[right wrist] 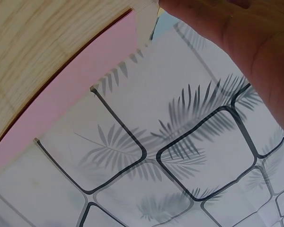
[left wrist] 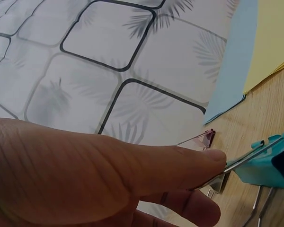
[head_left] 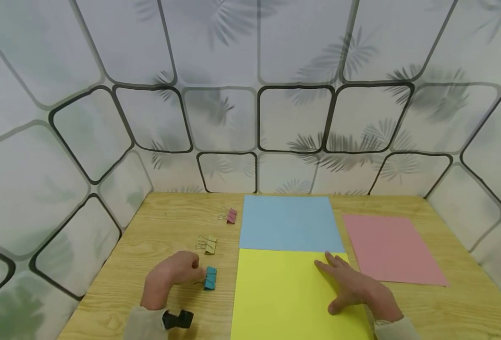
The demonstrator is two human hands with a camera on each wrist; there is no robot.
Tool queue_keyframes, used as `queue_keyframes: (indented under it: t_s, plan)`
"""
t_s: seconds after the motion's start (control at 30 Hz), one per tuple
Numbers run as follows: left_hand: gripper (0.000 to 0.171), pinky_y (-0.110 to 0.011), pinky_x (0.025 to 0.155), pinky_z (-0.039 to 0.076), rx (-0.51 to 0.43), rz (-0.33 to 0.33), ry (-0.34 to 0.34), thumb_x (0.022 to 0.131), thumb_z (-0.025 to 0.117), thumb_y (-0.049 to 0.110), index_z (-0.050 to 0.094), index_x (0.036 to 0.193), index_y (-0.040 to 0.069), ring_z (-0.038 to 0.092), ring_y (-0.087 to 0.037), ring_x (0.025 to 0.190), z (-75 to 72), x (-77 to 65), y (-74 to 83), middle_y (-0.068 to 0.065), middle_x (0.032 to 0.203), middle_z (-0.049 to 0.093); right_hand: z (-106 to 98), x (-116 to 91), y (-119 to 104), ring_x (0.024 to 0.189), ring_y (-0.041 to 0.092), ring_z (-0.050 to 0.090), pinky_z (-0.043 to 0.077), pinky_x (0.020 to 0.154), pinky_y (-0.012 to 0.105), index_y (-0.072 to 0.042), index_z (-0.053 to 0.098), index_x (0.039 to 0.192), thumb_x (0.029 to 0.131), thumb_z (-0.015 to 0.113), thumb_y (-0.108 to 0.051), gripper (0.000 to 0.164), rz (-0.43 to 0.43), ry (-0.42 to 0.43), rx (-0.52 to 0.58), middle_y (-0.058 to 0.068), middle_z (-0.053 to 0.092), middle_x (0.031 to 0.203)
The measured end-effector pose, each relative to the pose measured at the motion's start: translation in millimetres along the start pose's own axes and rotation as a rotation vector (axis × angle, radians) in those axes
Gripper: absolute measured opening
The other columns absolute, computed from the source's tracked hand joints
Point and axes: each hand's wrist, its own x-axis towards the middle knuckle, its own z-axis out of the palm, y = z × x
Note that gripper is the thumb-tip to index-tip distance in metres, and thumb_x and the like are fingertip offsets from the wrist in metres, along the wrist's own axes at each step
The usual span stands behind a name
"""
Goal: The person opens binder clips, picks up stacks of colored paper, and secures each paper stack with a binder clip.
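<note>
My left hand (head_left: 174, 273) is at the left part of the table and pinches a wire handle of the teal binder clip (head_left: 210, 278). In the left wrist view, the thumb lies along that wire beside the clip's teal body (left wrist: 270, 165). Fingers spread, my right hand (head_left: 352, 285) rests on the right side of the yellow paper (head_left: 284, 293). The blue paper (head_left: 290, 222) lies just beyond the yellow one, its near edge meeting the yellow sheet's far edge. Behind the teal clip, a yellow binder clip (head_left: 210, 244) and a pink binder clip (head_left: 231, 216) sit on the wood.
A pink paper sheet (head_left: 394, 250) lies on the right of the wooden table (head_left: 157, 222). A patterned curtain (head_left: 225, 118) with dark outlines and leaf prints encloses the table's back and sides. My left wrist wears a black band (head_left: 178, 319).
</note>
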Motion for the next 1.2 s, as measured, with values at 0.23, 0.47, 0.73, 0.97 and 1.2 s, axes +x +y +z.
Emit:
queue_keyframes:
  t_s: [0.23,0.47,0.73,0.97,1.2]
  plan:
    - [0.029,-0.028,0.054,0.03,0.034,0.059,0.008,0.093,0.063,0.014,0.051,0.066,0.011,0.036,-0.014,0.056,1.3,1.3,-0.3,0.002,0.061,0.04,-0.4,-2.1,-0.9,0.138,0.065,0.011,0.029,0.096,0.08,0.005,0.035,0.149,0.062,0.093,-0.03,0.11,-0.01,-0.001,0.002,0.042,0.011,0.154]
    - [0.017,-0.039,0.07,0.039,0.12,0.061,0.031,0.098,0.061,0.01,0.059,0.082,0.007,0.043,-0.023,0.079,-2.2,2.2,2.2,-0.006,0.082,0.05,-2.0,-1.5,0.2,0.138,0.065,0.011,0.029,0.097,0.079,0.005,0.035,0.149,0.063,0.093,-0.028,0.109,-0.015,-0.002,0.005,0.042,0.011,0.154]
    - [0.022,-0.034,0.064,0.035,0.025,0.08,0.027,0.098,0.053,0.006,0.053,0.077,0.008,0.04,-0.021,0.069,-4.4,-0.9,-1.4,-0.005,0.073,0.046,1.2,-0.5,1.4,0.138,0.065,0.011,0.027,0.098,0.08,0.005,0.036,0.149,0.061,0.094,-0.027,0.11,-0.017,0.006,0.012,0.041,0.012,0.154]
    - [0.019,-0.031,0.059,0.033,-0.064,0.019,0.005,0.103,0.048,0.011,0.049,0.085,0.007,0.038,-0.018,0.061,-8.5,-0.8,-9.6,-0.005,0.07,0.042,2.1,1.0,1.6,0.138,0.064,0.012,0.026,0.099,0.079,0.005,0.036,0.149,0.062,0.094,-0.028,0.109,-0.028,0.004,0.007,0.042,0.012,0.154]
    - [0.017,-0.031,0.059,0.032,-0.08,0.005,-0.012,0.103,0.049,0.012,0.047,0.086,0.007,0.037,-0.018,0.061,-11.3,-1.3,-10.8,-0.005,0.072,0.041,1.8,0.3,0.0,0.139,0.063,0.012,0.028,0.098,0.079,0.003,0.036,0.15,0.062,0.094,-0.027,0.109,0.002,0.006,0.007,0.04,0.012,0.155]
